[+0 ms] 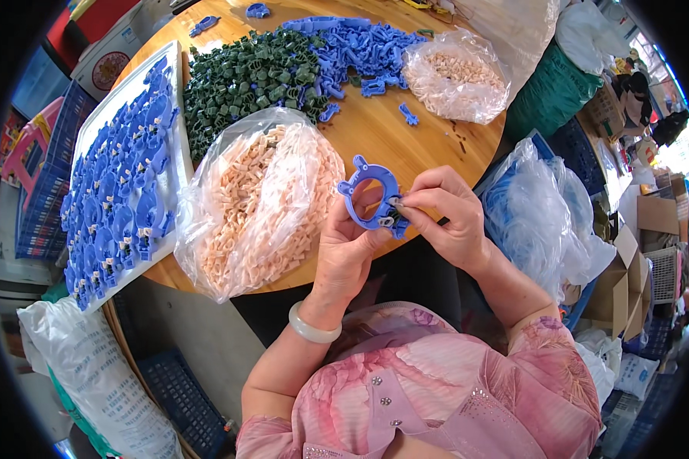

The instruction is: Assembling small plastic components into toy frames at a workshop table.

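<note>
Over the table's near edge my left hand (pixel 346 249) grips a blue plastic ring-shaped part (pixel 390 180) with small lugs on its rim. At the ring's lower right sits a small dark fitting with a pale piece (pixel 388 222). My right hand (pixel 445 214) pinches at that spot with thumb and forefinger; what lies between the fingertips is mostly hidden. Left of my hands lies a clear bag of peach-coloured small parts (pixel 264 206). Behind it are a heap of dark green parts (pixel 253 80) and a heap of blue parts (pixel 364 50).
A white board (pixel 177 145) at the left carries rows of blue assembled parts (pixel 119 191). Another bag of peach parts (pixel 459 73) lies on the wooden table (pixel 436 145) at the far right. Plastic bags (pixel 543 218) and cardboard boxes (pixel 628 283) stand to the right.
</note>
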Demonstrator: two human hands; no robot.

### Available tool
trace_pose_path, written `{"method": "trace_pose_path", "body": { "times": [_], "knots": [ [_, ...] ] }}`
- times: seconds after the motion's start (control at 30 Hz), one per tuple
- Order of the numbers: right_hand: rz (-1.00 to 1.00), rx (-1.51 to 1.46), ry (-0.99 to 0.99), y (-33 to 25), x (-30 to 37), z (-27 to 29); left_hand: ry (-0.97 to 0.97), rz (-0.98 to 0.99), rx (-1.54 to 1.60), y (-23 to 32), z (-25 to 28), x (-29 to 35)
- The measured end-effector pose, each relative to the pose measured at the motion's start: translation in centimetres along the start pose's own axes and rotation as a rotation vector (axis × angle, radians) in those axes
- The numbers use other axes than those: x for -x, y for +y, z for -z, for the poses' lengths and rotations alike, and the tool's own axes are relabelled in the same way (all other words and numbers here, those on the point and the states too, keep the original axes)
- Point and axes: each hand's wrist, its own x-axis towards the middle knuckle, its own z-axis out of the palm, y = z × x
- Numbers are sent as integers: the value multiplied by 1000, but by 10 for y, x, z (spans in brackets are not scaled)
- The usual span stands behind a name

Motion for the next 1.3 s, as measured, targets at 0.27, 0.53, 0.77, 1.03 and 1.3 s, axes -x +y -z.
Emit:
{"method": "trace_pose_path", "body": {
  "times": [0.27, 0.53, 0.77, 1.03, 1.3],
  "knots": [
    [-138, -56, -29, -10, 0, 2, 14, -12, -76, -3, 0, 3],
    [-196, -25, -41, -13, 3, -2, 13, -20, -95, -3, -3, 5],
    [-329, -131, -113, -17, 2, 4, 4, -36, -166, -3, -3, 7],
    [-280, -152, -168, -13, -1, 14, 14, -8, -169, -2, -3, 7],
    [-258, -105, -186, -13, -2, 12, -13, -50, -183, -6, -2, 7]
  ]
}}
